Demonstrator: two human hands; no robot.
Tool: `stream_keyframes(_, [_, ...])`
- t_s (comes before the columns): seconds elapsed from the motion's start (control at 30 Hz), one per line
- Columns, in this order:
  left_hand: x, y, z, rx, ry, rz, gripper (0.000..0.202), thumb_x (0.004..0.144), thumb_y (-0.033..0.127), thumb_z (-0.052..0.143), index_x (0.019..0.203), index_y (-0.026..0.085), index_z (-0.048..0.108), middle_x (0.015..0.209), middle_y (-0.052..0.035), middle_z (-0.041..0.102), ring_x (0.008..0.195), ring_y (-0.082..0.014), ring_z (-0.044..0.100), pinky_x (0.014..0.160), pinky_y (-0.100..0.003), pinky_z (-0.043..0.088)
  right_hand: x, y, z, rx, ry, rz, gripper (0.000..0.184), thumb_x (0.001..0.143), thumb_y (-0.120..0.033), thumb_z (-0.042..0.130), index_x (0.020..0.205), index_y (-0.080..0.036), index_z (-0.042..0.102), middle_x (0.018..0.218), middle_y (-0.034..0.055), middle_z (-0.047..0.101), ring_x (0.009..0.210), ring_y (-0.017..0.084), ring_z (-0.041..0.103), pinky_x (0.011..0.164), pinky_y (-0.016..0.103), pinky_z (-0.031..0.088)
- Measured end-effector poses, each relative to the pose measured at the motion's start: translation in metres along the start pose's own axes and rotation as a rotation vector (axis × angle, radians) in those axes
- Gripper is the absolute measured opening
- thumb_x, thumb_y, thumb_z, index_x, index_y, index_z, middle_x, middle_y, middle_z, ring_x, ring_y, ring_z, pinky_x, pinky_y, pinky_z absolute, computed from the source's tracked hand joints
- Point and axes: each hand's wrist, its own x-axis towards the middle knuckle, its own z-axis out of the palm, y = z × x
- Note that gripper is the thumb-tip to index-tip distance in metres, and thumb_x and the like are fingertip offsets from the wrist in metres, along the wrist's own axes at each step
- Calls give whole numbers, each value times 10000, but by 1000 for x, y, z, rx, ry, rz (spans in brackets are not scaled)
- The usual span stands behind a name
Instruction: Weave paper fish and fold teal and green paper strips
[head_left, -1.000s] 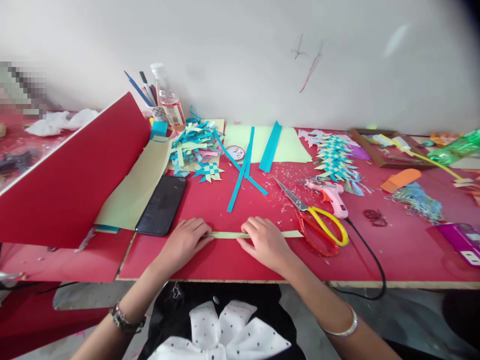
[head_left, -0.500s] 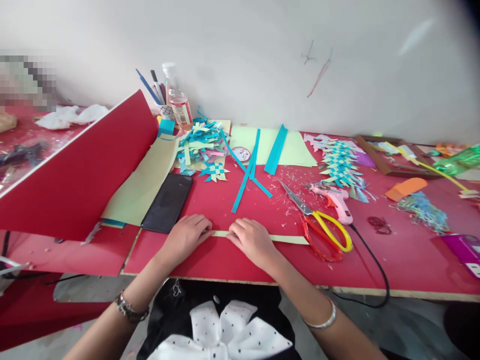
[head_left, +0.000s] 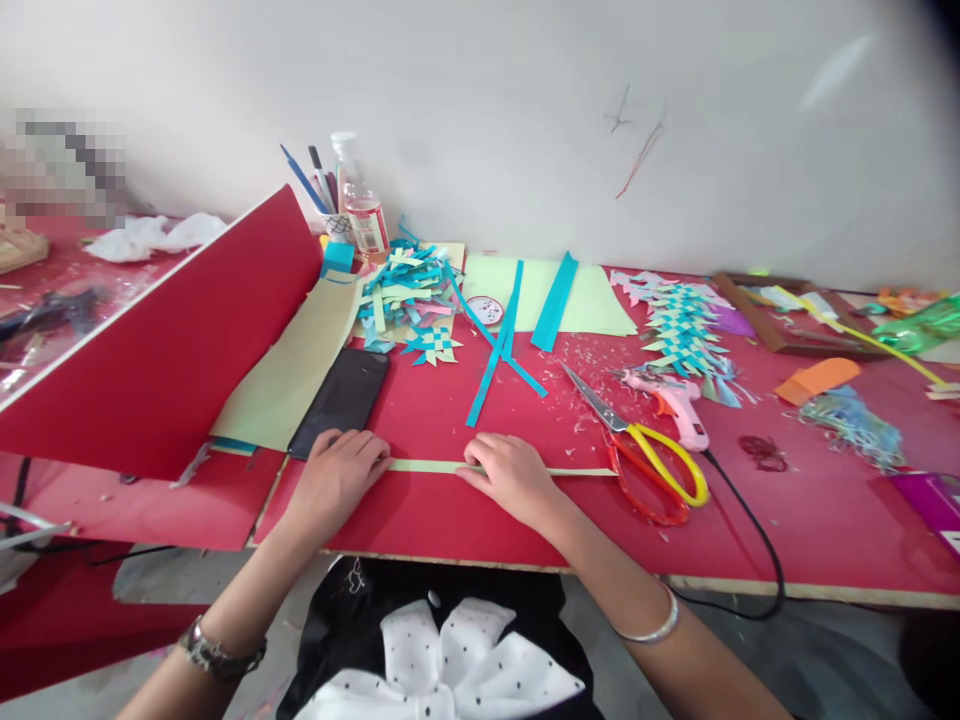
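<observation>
A long, narrow pale green paper strip (head_left: 427, 466) lies flat on the red table (head_left: 465, 520) near its front edge. My left hand (head_left: 334, 478) presses down on the strip's left end, fingers curled together. My right hand (head_left: 510, 476) rests on the strip's middle, fingertips pinched against its edge. The strip runs on to the right as far as the scissors (head_left: 645, 455), which have yellow and red handles and lie open.
A black phone (head_left: 341, 400) lies just behind my left hand on pale green paper. A tilted red board (head_left: 150, 350) stands to the left. Blue strips (head_left: 499, 345), woven paper pieces (head_left: 679, 325), a pink glue gun (head_left: 675, 400) with its cord, and a bottle (head_left: 364, 210) lie farther back.
My left hand has slid left along the strip, so more of it shows between my hands. My right hand has shifted left a little. The camera view has moved slightly.
</observation>
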Motion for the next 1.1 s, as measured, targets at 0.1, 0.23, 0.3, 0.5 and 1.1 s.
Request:
stream_keyframes(0.1, [-5, 2, -7, 82, 21, -24, 191, 844, 175, 359, 886, 176, 545, 851, -44, 598, 813, -189, 522, 769, -353, 325, 1, 1, 1, 11, 1, -2, 170, 789, -317, 521, 697, -179, 482, 672, -19, 534, 618, 102, 490, 536, 221, 298])
stream_keyframes(0.23, [-6, 23, -5, 121, 64, 70, 334, 819, 92, 351, 1096, 204, 502, 1104, -71, 535, 986, -218, 463, 830, -364, 327, 1, 0, 2, 5, 11, 2, 170, 792, -320, 518, 705, -179, 485, 683, -18, 542, 629, 107, 497, 545, 224, 304])
stream_keyframes(0.3, [-6, 39, 1, 57, 33, 174, 329, 836, 137, 354, 1123, 216, 496, 1122, -55, 526, 1009, -199, 453, 895, -353, 309, 1, -1, 2, -4, 19, 3, 173, 798, -325, 509, 708, -179, 487, 689, -15, 546, 636, 111, 500, 554, 227, 311])
stream_keyframes(0.5, [-11, 70, 11, -6, 14, 135, 530, 799, 488, 383, 1190, 139, 458, 1136, -106, 497, 1027, -236, 424, 936, -385, 301, -4, -2, 0, -20, 32, -9, 141, 816, -289, 484, 734, -176, 505, 715, -2, 552, 670, 120, 507, 589, 227, 339])
stream_keyframes(1.1, [-13, 80, 8, -42, -63, 76, 739, 690, 673, 344, 1283, 233, 351, 1140, -107, 448, 1042, -290, 354, 943, -466, 227, 3, 4, -10, -113, -147, 0, 171, 857, -234, 403, 752, -168, 521, 741, 25, 577, 701, 132, 549, 558, 222, 339])
